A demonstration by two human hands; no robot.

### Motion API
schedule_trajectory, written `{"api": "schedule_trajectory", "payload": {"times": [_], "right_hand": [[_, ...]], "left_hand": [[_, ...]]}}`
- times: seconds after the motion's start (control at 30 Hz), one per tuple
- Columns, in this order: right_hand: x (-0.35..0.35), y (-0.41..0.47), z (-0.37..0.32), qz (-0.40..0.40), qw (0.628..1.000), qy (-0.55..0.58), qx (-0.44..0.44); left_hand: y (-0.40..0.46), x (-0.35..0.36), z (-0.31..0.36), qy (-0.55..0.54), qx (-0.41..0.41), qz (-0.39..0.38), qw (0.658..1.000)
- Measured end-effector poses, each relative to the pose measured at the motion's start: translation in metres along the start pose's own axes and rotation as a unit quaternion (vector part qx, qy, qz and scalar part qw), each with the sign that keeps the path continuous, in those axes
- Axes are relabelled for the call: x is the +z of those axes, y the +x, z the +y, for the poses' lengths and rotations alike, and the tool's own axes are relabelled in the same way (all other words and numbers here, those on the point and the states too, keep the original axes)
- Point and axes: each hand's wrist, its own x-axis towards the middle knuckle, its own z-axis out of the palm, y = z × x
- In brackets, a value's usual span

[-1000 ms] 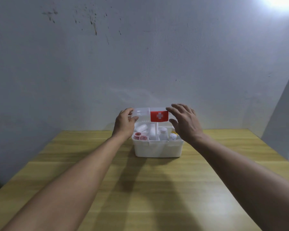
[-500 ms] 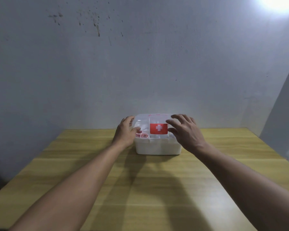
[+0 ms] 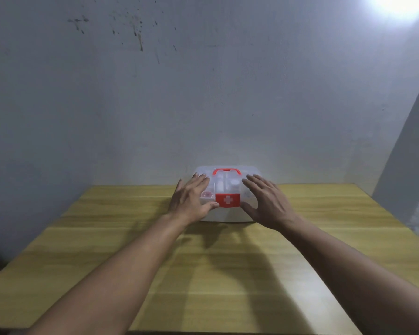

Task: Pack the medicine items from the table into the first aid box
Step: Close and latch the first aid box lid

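A wooden table (image 3: 228,274) carries the first aid box (image 3: 228,215) at its far edge, lid (image 3: 248,170) down. The left hand (image 3: 191,199) and right hand (image 3: 267,204) lie flat on it — fingers spread, gripping nothing — flanking the red latch (image 3: 228,200) and red handle (image 3: 226,170).

Both hands lay flat on the lid (image 3: 228,176) of the box (image 3: 228,215) on the table (image 3: 203,262): left hand (image 3: 191,201), right hand (image 3: 267,204); lid apparently down.
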Motion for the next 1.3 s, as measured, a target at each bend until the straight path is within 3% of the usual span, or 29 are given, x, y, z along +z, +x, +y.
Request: {"api": "schedule_trajectory", "payload": {"times": [0.83,1.3], "right_hand": [[0.009,-0.003,-0.007,0.047,0.998,-0.025,0.019],[0.015,0.023,-0.001,-0.005,0.998,0.018,0.059]], "left_hand": [[-0.001,0.013,0.002,0.011,-0.002,0.059,0.998],[0.030,0.020,-0.004,0.007,-0.023,0.028,0.999]]}}
